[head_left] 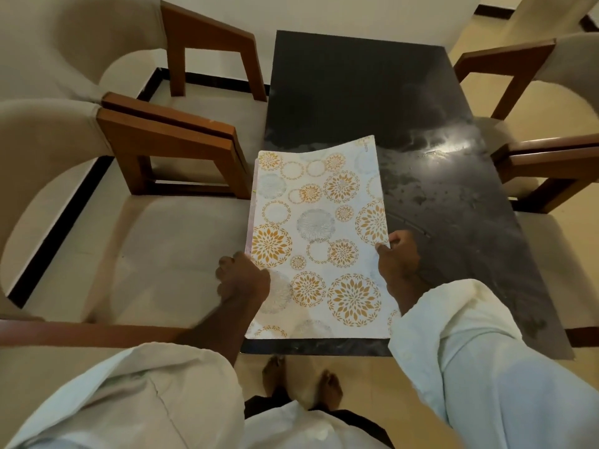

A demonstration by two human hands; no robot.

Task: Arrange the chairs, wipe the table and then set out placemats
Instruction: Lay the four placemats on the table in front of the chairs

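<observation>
**Placemat held at both long edges, lengthways on the counter**

I see the patterned placemat (319,241) over the left half of the dark counter (356,92). Its long axis runs from 6 o'clock to 12 o'clock, in line with the counter's own length. The short near end sits at the counter's near edge, and the far end points to 12 o'clock and bows slightly upward. Thin edges of further sheets peek out under its 9 o'clock side.

My left hand (241,280) grips the mat's 9 o'clock long edge with curled fingers. My right hand (400,254) pinches the 3 o'clock long edge, thumb on top.

At 3 o'clock of the mat the counter surface shows pale wet smears (418,183).

Two cushioned chairs with wooden arms stand at 9 o'clock of the counter, the near chair (162,254) and the far chair (97,43). Another chair (557,102) stands at 3 o'clock. Bare feet (301,380) stand on the floor at 6 o'clock.
</observation>
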